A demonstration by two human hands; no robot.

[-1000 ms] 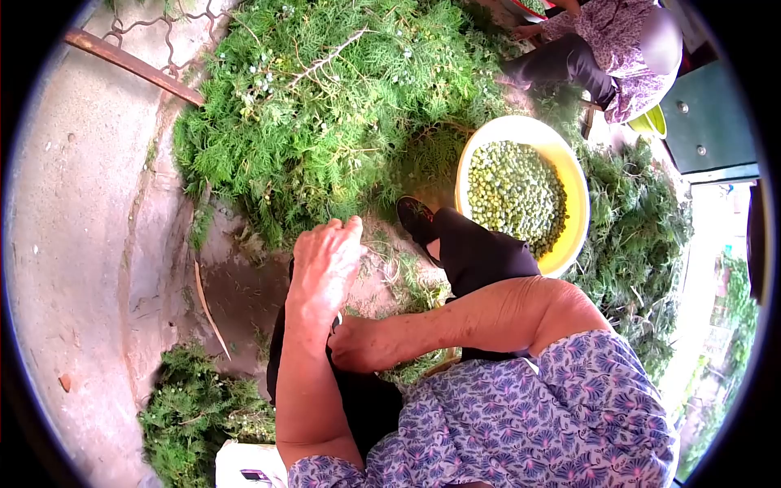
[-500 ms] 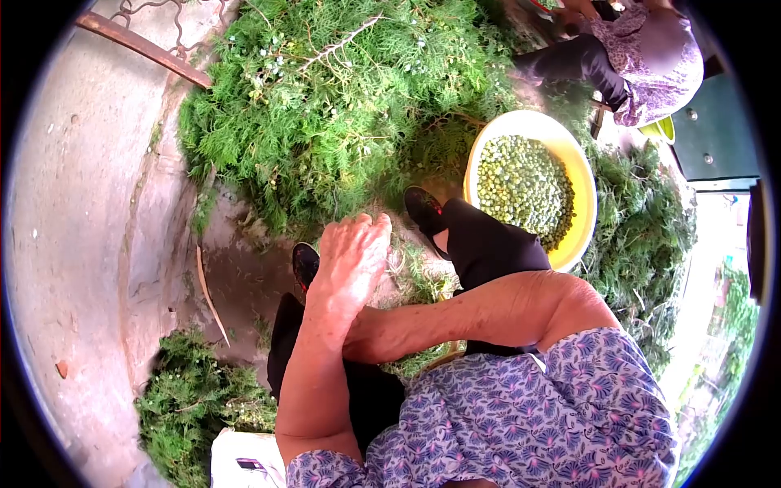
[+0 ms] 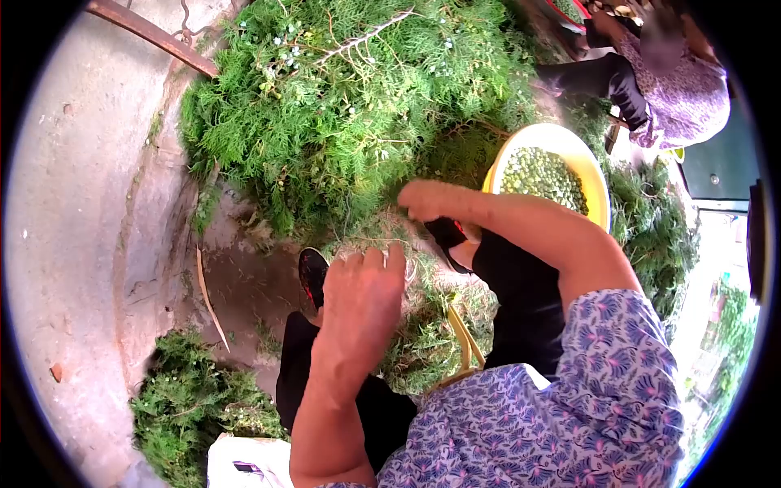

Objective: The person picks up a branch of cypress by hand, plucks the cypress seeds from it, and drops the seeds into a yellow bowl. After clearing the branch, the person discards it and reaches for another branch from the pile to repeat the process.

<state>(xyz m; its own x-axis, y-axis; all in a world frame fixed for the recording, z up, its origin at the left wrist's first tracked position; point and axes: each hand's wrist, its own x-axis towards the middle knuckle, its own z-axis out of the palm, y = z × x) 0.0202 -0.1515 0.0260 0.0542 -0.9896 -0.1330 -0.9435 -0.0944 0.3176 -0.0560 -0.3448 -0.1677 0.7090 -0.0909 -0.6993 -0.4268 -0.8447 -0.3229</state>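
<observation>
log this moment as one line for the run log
left hand: over ground, grip unclear | right hand: near green branch pile, grip unclear | yellow tub: holds small green pieces

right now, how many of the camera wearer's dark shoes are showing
2: the left shoe, just left of the left hand in the picture, and the right shoe, partly hidden behind the right hand.

Brown bar (image 3: 153, 37): we see it beyond and left of our left fingers (image 3: 354, 262).
Curved stick (image 3: 208, 297): left of those fingers, well apart.
White object (image 3: 252, 452): behind them, leftward.
Co-worker (image 3: 683, 96): beyond them, far right.
</observation>
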